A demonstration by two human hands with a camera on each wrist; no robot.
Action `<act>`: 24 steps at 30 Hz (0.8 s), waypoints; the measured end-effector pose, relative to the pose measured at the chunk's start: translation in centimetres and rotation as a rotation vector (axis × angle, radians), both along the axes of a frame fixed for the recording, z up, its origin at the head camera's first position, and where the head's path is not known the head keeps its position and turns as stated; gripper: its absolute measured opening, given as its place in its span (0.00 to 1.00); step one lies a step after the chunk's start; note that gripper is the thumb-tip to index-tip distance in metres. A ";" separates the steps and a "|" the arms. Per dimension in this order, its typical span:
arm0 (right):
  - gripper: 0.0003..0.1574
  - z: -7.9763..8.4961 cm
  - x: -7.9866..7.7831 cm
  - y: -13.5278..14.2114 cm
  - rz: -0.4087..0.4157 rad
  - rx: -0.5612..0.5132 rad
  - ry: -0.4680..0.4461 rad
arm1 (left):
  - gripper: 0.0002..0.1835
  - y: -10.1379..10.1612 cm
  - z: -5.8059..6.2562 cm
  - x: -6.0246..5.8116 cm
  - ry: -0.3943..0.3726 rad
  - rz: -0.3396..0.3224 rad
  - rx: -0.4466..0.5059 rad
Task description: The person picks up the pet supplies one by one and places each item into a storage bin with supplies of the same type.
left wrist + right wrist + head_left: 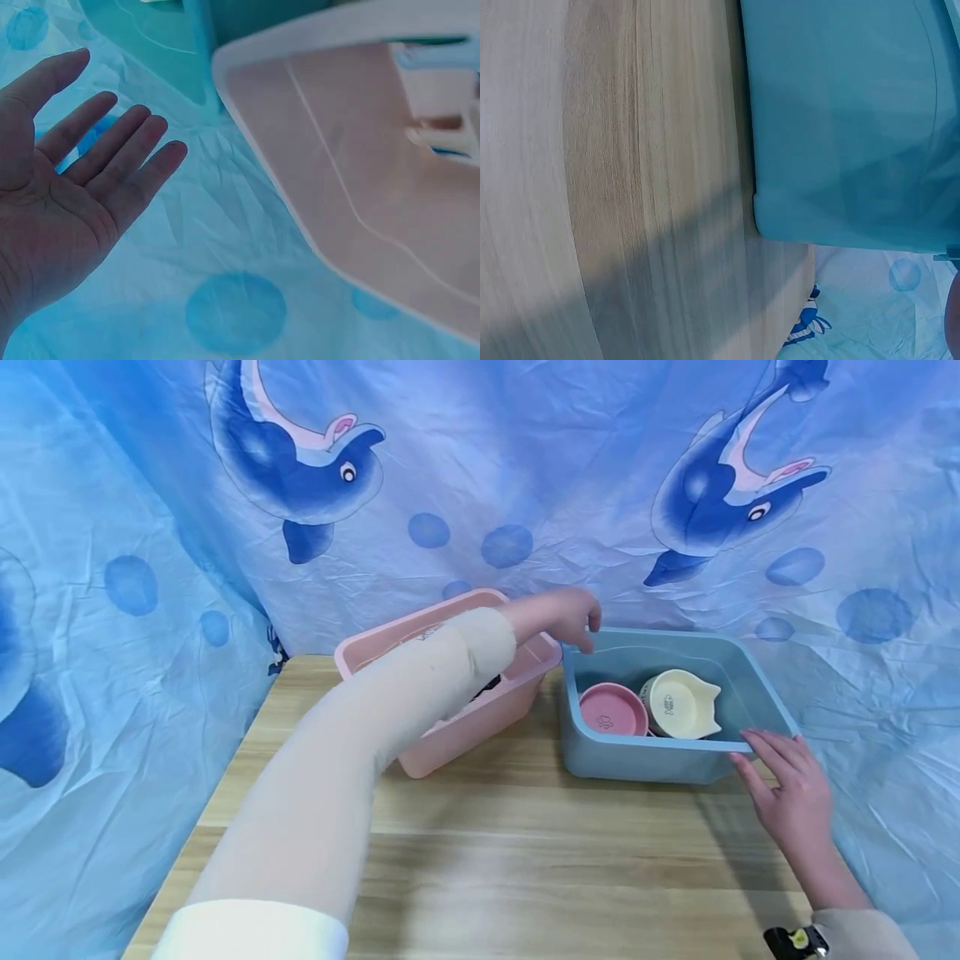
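My left hand (573, 614) hovers over the back left corner of a blue plastic bin (637, 764). In the left wrist view its palm faces the camera, holding nothing, with the fingers loosely spread. A pink round bowl (611, 706) with a paw print and a cream cat-eared bowl (678, 706) with a fishbone print lie inside the blue bin. My right hand (795, 789) rests its fingers on the rim at the bin's front right corner. Only a sliver of that hand shows in the right wrist view, beside the blue bin's wall (840, 135).
Left of the blue bin stands a pink bin (487, 735), set at an angle and partly covered by my left forearm; some items show inside it. Both bins stand on a wooden table (570, 877). A blue dolphin-print curtain (465, 460) hangs behind and at the sides.
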State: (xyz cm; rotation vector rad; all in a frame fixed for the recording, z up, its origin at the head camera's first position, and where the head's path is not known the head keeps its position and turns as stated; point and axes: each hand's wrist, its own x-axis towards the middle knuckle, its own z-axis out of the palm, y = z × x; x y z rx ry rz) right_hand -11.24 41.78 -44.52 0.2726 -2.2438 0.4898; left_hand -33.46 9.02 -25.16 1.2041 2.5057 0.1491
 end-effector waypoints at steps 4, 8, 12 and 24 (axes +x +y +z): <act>0.50 0.7 -0.5 0.9 0.033 0.019 -0.032 | 0.24 -1.9 0.9 0.5 0.032 0.003 -0.029; 0.35 1.9 -0.3 2.2 0.040 0.056 -0.143 | 0.24 -3.5 1.6 1.5 0.038 0.029 -0.027; 0.27 3.7 -0.3 3.4 -0.001 0.116 -0.342 | 0.25 -5.4 2.0 2.8 0.104 0.102 -0.070; 0.36 8.8 -2.7 3.9 -0.020 0.273 -0.575 | 0.25 -16.9 1.1 4.3 0.195 0.284 0.058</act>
